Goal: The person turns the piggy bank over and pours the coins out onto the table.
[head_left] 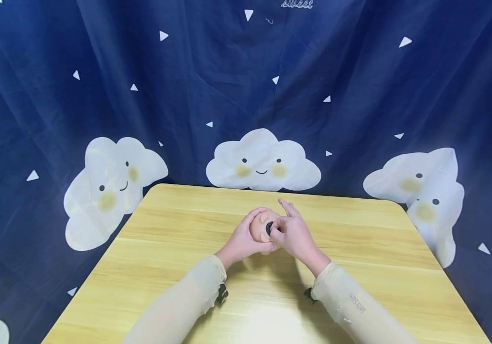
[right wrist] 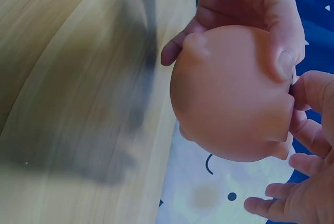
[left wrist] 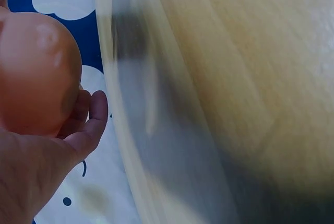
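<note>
A round, smooth pink piggy bank point(head_left: 256, 229) with short rounded stubs is held above the table, tipped so a black round plug point(head_left: 268, 228) faces right. My left hand point(head_left: 246, 240) grips its body from the left, fingers over the far side and thumb along the near side. At the plug, the thumb and index finger of my right hand point(head_left: 296, 234) pinch, with the other fingers spread away. In the right wrist view the piggy bank point(right wrist: 229, 93) hides most of the plug. The left wrist view shows only the body's side, not the right hand's fingertips.
Beneath the hands is a light wooden table point(head_left: 177, 239) with rounded far corners. A dark blue curtain point(head_left: 228, 95) with white clouds and triangles hangs behind it. Small black devices point(head_left: 222, 294) sit under both wrists.
</note>
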Demonstrator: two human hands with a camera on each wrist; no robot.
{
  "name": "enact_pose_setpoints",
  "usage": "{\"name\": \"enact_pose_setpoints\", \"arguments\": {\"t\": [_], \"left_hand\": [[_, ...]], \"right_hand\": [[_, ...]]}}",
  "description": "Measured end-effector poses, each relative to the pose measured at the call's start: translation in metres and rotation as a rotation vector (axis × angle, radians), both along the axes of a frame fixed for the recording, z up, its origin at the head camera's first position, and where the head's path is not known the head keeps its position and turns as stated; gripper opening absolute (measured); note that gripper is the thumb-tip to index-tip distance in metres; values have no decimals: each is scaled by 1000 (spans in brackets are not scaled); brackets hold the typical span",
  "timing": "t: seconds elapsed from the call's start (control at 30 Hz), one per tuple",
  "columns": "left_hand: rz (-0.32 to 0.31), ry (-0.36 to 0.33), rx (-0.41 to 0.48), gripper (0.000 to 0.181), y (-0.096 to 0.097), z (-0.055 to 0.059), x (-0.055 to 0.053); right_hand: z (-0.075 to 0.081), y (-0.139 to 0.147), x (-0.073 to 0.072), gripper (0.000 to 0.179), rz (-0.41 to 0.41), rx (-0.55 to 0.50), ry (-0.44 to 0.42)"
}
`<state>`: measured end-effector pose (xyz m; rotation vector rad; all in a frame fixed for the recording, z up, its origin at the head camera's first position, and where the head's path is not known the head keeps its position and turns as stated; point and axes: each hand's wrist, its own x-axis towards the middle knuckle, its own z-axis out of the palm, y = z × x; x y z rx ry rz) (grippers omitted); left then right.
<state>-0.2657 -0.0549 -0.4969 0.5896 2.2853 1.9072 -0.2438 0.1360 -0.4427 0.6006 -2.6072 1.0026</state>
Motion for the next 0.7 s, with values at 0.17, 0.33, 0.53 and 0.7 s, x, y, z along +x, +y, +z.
{"name": "enact_pose_setpoints", "arguments": {"t": [0.17, 0.33, 0.53, 0.7], "left_hand": [[0, 0, -10, 97, 2, -1, -1], [5, 5, -28, 99, 3, 1, 0], [-1, 12, -37, 100, 6, 3, 2], [-7, 25, -42, 100, 6, 1, 1]], "right_hand": [[-4, 1, -1, 25, 8, 2, 42], [-8, 2, -2, 24, 7, 23, 99], [-11, 3, -1, 25, 12, 46, 137], [-15, 4, -1, 23, 9, 44, 164]]}}
